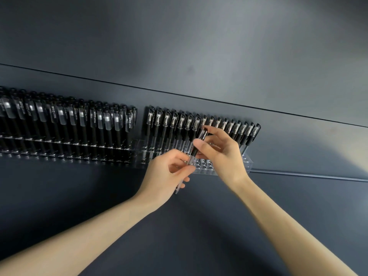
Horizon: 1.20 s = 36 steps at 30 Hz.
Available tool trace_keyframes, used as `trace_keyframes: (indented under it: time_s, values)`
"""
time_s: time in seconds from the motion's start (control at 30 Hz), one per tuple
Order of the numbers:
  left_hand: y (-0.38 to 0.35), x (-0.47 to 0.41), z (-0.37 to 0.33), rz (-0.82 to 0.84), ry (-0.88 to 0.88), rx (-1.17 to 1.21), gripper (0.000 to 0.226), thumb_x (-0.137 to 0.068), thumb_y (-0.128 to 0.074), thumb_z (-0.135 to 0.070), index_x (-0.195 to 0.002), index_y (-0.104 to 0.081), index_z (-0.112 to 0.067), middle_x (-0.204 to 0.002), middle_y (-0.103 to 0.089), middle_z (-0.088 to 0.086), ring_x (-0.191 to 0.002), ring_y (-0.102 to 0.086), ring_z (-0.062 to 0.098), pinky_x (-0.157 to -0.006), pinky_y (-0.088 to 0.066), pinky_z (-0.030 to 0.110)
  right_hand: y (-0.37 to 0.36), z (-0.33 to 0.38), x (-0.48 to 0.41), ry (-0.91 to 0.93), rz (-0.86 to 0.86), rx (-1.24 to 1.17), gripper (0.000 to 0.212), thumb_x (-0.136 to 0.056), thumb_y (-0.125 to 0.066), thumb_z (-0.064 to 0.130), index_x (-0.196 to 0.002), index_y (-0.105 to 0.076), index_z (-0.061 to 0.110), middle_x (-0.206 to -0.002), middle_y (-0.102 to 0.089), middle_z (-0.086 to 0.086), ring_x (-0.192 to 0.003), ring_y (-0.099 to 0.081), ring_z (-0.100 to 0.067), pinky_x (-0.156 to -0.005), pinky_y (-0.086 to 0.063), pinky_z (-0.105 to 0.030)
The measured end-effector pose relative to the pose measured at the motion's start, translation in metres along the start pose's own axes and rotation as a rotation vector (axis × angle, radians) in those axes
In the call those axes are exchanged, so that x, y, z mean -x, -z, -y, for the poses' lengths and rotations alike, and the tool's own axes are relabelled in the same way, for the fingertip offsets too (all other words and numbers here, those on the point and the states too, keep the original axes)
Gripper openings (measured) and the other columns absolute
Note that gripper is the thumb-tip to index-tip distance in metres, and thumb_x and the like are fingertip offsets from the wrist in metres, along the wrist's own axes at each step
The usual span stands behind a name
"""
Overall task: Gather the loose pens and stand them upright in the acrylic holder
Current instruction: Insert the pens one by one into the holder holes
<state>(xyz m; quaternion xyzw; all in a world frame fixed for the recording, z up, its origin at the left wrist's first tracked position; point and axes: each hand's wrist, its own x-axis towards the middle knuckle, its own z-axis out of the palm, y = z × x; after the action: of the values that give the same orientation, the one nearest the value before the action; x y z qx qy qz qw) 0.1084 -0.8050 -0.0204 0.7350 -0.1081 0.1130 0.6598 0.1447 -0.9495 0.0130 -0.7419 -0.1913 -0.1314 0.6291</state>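
Left hand pinches pen low; right hand seemingly grips its cap.

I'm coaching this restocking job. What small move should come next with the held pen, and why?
Probably lower the pen end-first into an empty front hole of the acrylic holder: both left hand and right hand grip it, tilted, above them.

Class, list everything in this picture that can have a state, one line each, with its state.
pen: capped, tilted, held over the holder, not yet in a hole.
left hand: grips the pen's clear lower barrel.
right hand: pinches the pen's upper part.
right acrylic holder: back rows filled, some front holes empty.
left acrylic holder: filled with upright pens.
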Motion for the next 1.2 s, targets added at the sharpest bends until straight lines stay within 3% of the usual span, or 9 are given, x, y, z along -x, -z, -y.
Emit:
trace_keyframes:
  time_s: [0.07, 0.13, 0.27, 0.37, 0.6, 0.73, 0.87, 1.03, 1.2]
  values:
    - [-0.001, -0.001, 0.003, 0.000, -0.014, -0.051, 0.015, -0.079, -0.074, -0.014, -0.090, -0.064, -0.014, -0.078, -0.068, 0.003, -0.068, -0.067, 0.018, -0.065, -0.058, 0.034, 0.001, 0.000, 0.000, 0.002, -0.002, 0.028, 0.042, -0.085, -0.067, 0.009, -0.124, -0.055, 0.014, -0.070, -0.057, 0.014, -0.062, -0.064, -0.010, -0.073, -0.058, -0.032]
    - [0.000, -0.003, 0.010, -0.031, -0.134, -0.262, 0.018, -0.082, -0.072, -0.028, -0.093, -0.066, -0.016, -0.086, -0.065, -0.006, -0.078, -0.063, 0.009, -0.072, -0.053, 0.025, 0.005, 0.003, -0.004, 0.025, -0.054, 0.035, 0.045, -0.085, -0.066, 0.003, -0.128, -0.053, 0.010, -0.069, -0.053, 0.012, -0.059, -0.063, -0.006, -0.072, -0.059, -0.033]
    - [0.009, -0.007, 0.024, -0.078, -0.456, -0.860, 0.045, -0.089, -0.041, -0.046, -0.109, -0.065, -0.014, -0.104, -0.057, -0.002, -0.096, -0.054, 0.017, -0.084, -0.044, 0.031, 0.019, 0.018, -0.016, 0.133, -0.237, 0.044, 0.036, -0.082, -0.069, 0.001, -0.108, -0.054, 0.021, -0.076, -0.056, 0.003, -0.057, -0.061, -0.005, -0.067, -0.060, -0.037]
    - [0.011, -0.009, 0.032, -0.076, -0.495, -1.087, 0.049, -0.087, -0.037, -0.045, -0.114, -0.065, -0.014, -0.108, -0.056, 0.002, -0.098, -0.051, 0.021, -0.084, -0.047, 0.039, 0.022, 0.021, -0.025, 0.207, -0.294, 0.102, 0.036, -0.083, -0.070, 0.005, -0.097, -0.050, 0.032, -0.080, -0.061, 0.002, -0.065, -0.064, -0.020, -0.070, -0.058, -0.042]
    - [0.011, -0.012, 0.034, -0.054, -0.511, -1.194, 0.050, -0.086, -0.037, -0.042, -0.118, -0.062, -0.014, -0.109, -0.056, 0.005, -0.101, -0.040, 0.023, -0.090, -0.046, 0.053, 0.018, 0.017, -0.035, 0.305, -0.347, 0.149, 0.036, -0.084, -0.069, 0.006, -0.101, -0.049, 0.031, -0.084, -0.062, 0.004, -0.068, -0.061, -0.010, -0.068, -0.052, -0.025]
    - [0.011, -0.012, 0.034, -0.043, -0.514, -1.218, 0.049, -0.085, -0.037, -0.042, -0.117, -0.061, -0.014, -0.111, -0.056, 0.005, -0.100, -0.040, 0.023, -0.088, -0.046, 0.051, 0.015, 0.009, -0.037, 0.305, -0.318, 0.190, 0.036, -0.084, -0.069, 0.009, -0.104, -0.049, 0.030, -0.086, -0.061, 0.003, -0.069, -0.062, -0.011, -0.068, -0.051, -0.025]
    - [0.011, -0.012, 0.035, -0.045, -0.520, -1.225, 0.050, -0.085, -0.037, -0.042, -0.118, -0.061, -0.014, -0.111, -0.055, 0.005, -0.101, -0.040, 0.023, -0.088, -0.047, 0.051, 0.014, 0.001, -0.036, 0.268, -0.266, 0.264, 0.033, -0.084, -0.070, 0.011, -0.103, -0.050, 0.030, -0.083, -0.057, 0.013, -0.066, -0.059, -0.005, -0.060, -0.044, -0.014]
    - [0.010, -0.013, 0.036, -0.055, -0.529, -1.223, 0.050, -0.085, -0.037, -0.042, -0.118, -0.061, -0.014, -0.111, -0.055, 0.005, -0.101, -0.040, 0.023, -0.089, -0.046, 0.051, 0.014, -0.007, -0.036, 0.257, -0.189, 0.362, 0.028, -0.088, -0.066, 0.011, -0.108, -0.055, 0.027, -0.081, -0.062, 0.007, -0.073, -0.063, -0.017, -0.063, -0.046, -0.015]
    - [0.010, -0.012, 0.036, -0.072, -0.543, -1.224, 0.050, -0.085, -0.037, -0.042, -0.117, -0.062, -0.014, -0.110, -0.055, 0.005, -0.101, -0.040, 0.024, -0.088, -0.047, 0.051, 0.020, -0.002, -0.038, 0.259, -0.149, 0.448, 0.029, -0.088, -0.064, 0.008, -0.115, -0.058, 0.017, -0.081, -0.066, 0.003, -0.072, -0.060, -0.004, -0.068, -0.044, -0.008]
